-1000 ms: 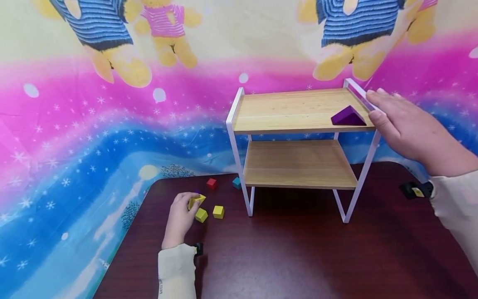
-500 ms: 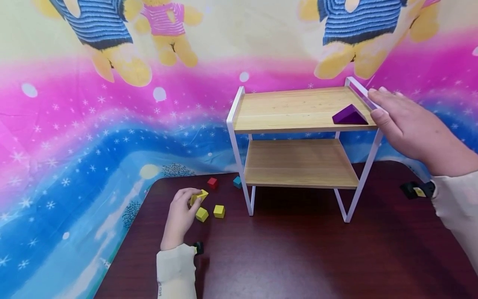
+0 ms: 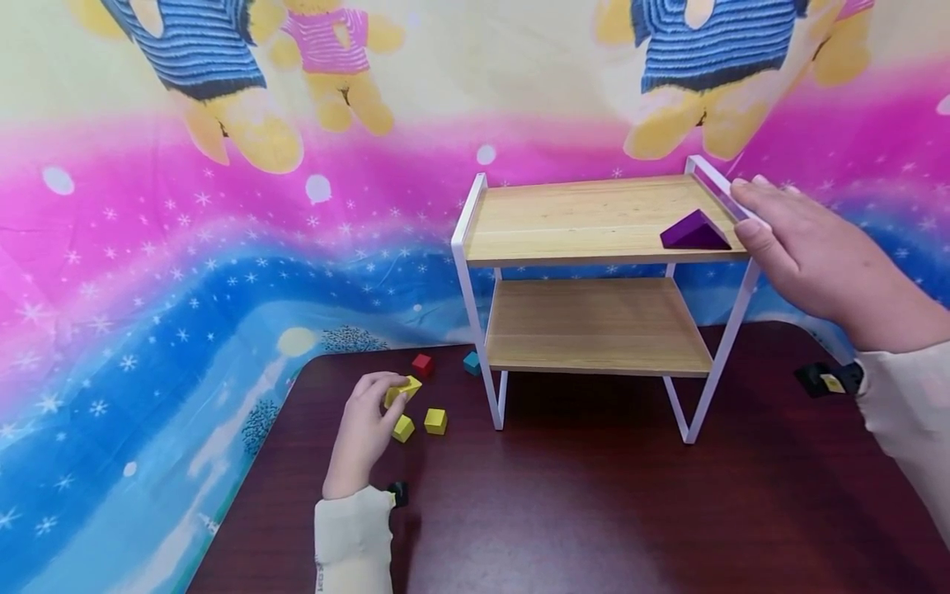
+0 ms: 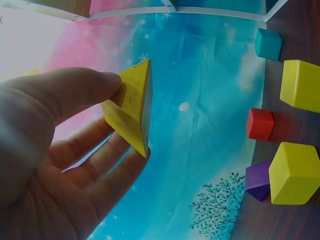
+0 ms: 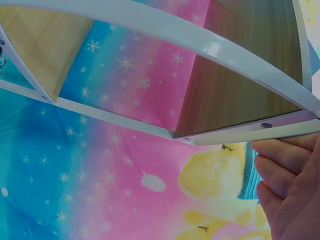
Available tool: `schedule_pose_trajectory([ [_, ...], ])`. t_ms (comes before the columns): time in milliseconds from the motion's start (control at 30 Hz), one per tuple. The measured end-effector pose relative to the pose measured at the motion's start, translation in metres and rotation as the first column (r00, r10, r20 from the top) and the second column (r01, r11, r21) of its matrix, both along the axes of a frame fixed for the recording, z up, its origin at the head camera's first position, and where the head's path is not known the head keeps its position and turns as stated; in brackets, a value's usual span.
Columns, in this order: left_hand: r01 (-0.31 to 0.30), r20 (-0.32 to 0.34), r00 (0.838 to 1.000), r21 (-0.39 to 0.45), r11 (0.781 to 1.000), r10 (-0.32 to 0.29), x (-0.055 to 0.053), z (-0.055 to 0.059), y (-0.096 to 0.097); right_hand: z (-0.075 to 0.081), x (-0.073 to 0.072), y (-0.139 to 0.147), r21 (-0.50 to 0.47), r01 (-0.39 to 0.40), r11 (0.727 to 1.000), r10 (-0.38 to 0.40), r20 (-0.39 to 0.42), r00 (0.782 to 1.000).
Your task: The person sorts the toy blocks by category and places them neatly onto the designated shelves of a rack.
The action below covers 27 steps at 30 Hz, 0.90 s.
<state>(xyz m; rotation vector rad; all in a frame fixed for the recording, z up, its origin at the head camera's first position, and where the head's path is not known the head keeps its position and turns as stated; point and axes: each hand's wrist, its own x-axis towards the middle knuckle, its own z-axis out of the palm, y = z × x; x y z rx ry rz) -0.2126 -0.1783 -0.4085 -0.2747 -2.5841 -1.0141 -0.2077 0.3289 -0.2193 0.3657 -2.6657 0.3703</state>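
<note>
My left hand (image 3: 364, 429) pinches a yellow triangular block (image 4: 131, 100) between thumb and fingers. In the left wrist view the block is raised above the other blocks, one pointed end upward. Close by on the table lie two yellow cubes, one (image 3: 435, 421) to the right and the other (image 3: 402, 428) just below the hand. My right hand (image 3: 839, 260), fingers straight, is at the white right-hand rail of a two-tier wooden shelf (image 3: 579, 219). On that shelf's top board, near the right end, sits a purple triangular block (image 3: 695, 231).
Behind the left hand are a red cube (image 3: 422, 365) and a teal block (image 3: 472, 362), the latter near the shelf's left leg. A small purple block (image 4: 257, 180) shows partly behind a yellow cube. The dark table (image 3: 564, 511) meets a patterned cloth backdrop (image 3: 185, 289).
My left hand has lifted the yellow triangular block and carried it slightly up and to the right. The right hand stays at the shelf's rail.
</note>
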Motion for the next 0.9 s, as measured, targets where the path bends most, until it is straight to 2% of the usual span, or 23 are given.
schedule_pose_trajectory([
  [267, 0.037, -0.054, 0.998, -0.007, 0.999, -0.037, 0.001, 0.002, 0.007, 0.0, 0.001, 0.001, 0.002, 0.009, 1.0, -0.009, 0.007, 1.0],
  [633, 0.08, -0.145, 0.986, -0.022, 0.997, -0.082, 0.003, 0.004, 0.013, 0.001, -0.001, 0.0, 0.009, 0.001, 1.0, -0.001, -0.003, 1.0],
  [900, 0.097, -0.146, 0.984, -0.031, 0.995, -0.101, 0.004, 0.005, 0.016, 0.001, -0.001, -0.001, 0.014, 0.01, 1.0, -0.01, 0.014, 1.0],
])
